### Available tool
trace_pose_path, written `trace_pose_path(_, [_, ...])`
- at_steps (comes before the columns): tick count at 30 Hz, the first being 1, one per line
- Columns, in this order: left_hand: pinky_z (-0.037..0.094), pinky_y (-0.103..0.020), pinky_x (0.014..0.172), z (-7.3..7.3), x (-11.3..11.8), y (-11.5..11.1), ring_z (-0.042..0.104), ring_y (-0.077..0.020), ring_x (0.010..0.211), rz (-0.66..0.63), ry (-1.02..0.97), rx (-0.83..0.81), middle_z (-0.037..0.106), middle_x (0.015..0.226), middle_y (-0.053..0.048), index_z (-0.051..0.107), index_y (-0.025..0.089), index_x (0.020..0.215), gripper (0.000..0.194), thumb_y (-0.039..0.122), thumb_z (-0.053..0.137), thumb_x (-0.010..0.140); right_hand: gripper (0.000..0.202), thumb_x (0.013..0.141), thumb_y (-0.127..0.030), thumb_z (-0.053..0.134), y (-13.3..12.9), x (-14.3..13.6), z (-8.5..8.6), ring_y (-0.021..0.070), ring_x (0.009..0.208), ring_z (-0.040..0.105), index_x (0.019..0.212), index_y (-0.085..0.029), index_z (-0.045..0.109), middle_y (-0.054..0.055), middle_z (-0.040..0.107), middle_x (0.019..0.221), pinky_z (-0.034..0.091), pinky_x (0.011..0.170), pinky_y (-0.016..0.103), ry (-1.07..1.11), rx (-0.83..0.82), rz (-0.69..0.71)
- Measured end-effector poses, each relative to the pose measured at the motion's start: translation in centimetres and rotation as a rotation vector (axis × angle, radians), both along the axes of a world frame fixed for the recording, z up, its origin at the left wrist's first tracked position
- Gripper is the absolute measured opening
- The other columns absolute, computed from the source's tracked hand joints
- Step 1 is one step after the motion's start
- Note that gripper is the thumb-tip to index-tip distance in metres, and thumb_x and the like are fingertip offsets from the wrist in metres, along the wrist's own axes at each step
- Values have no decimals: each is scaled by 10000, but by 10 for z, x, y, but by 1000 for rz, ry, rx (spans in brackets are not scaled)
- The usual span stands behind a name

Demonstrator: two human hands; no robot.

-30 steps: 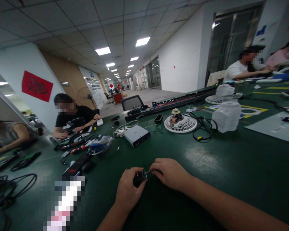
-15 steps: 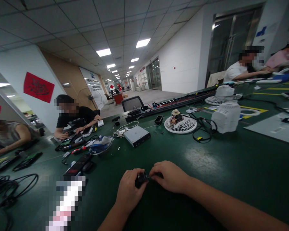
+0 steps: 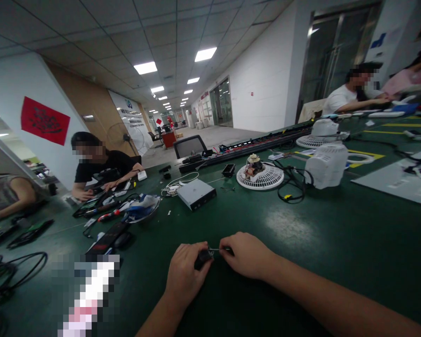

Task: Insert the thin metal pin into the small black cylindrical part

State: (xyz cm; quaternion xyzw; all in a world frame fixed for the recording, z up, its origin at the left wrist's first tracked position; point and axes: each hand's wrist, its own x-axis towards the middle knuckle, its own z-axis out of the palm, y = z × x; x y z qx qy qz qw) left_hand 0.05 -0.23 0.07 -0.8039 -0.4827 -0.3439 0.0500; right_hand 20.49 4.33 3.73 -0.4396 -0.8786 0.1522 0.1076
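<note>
My left hand (image 3: pixel 185 274) is closed around a small black part (image 3: pixel 203 257), low in the middle of the head view, above the green table (image 3: pixel 242 304). A thin metal rod (image 3: pixel 215 249) runs between that part and my right hand (image 3: pixel 247 255). The fingers of my right hand pinch its other end, a short way from my left fingertips. What the rod belongs to is too small to tell. Beyond my hands lies a silver box-shaped drive (image 3: pixel 196 194).
A white fan grille with a motor (image 3: pixel 260 175), a white housing (image 3: pixel 326 166) and black cables stand at the right. A blue bundle (image 3: pixel 140 208), a black device (image 3: pixel 108 238) and looped cables (image 3: pixel 14 276) lie left. People sit at the far left and far right.
My right hand has moved slightly away from my left, and more of the thin rod shows between them. The whole view has shifted a little.
</note>
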Motion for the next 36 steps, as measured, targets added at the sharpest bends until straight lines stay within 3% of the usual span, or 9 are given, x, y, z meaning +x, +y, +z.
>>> trace_pose_path(6, [544,-400,779,0,-2,1,669,-226,891,42,-35,5,711,1020,-39,585,226,1068,363,142,733,748,247,835,-329,518,6,2,-2,210,673,640,747,-195,706,74,697,732,395,575,290,-19,-10,-137])
trace_pose_path(9, [540,-397,781,1,-2,0,663,-224,896,26,-36,-22,707,1024,-38,582,228,1061,368,124,732,742,240,847,-316,529,12,0,-7,157,631,608,768,-168,701,55,681,713,390,542,251,190,-261,-162])
trace_pose_path(12, [531,-383,769,3,1,-1,658,-217,883,-51,-20,-23,707,1007,-42,584,220,986,247,128,691,783,233,811,-347,616,16,-7,-19,118,633,590,933,-168,703,37,699,841,406,513,207,485,-527,-118])
trace_pose_path(16, [514,-365,737,4,4,-2,655,-206,846,-146,24,19,710,974,-46,572,212,958,157,149,645,835,239,747,-298,677,16,-12,-34,92,512,527,942,-161,705,16,687,762,390,450,200,551,-713,-80])
trace_pose_path(18, [509,-362,739,4,5,-1,654,-204,849,-164,45,22,710,980,-45,568,212,966,162,143,640,838,199,749,-285,671,15,-12,-34,98,521,544,901,-168,725,14,693,739,405,474,207,543,-679,-66])
trace_pose_path(24, [505,-354,721,4,2,-1,647,-200,822,-128,44,-4,704,967,-34,564,214,967,199,137,662,812,145,723,-302,713,12,-6,-18,151,722,648,826,-207,753,9,727,785,438,615,230,452,-317,-69])
trace_pose_path(28, [506,-355,708,4,2,-1,646,-203,804,-106,50,-7,704,952,-30,567,215,969,219,140,675,793,137,794,-298,655,12,-3,-14,149,753,642,869,-254,762,-5,729,836,416,638,242,364,-182,50])
trace_pose_path(36, [509,-345,704,6,1,-2,638,-197,805,-165,80,-39,698,948,-40,568,216,1045,254,156,657,814,115,800,-280,657,10,-6,-12,139,730,631,850,-235,750,-8,720,825,402,624,231,324,-137,49])
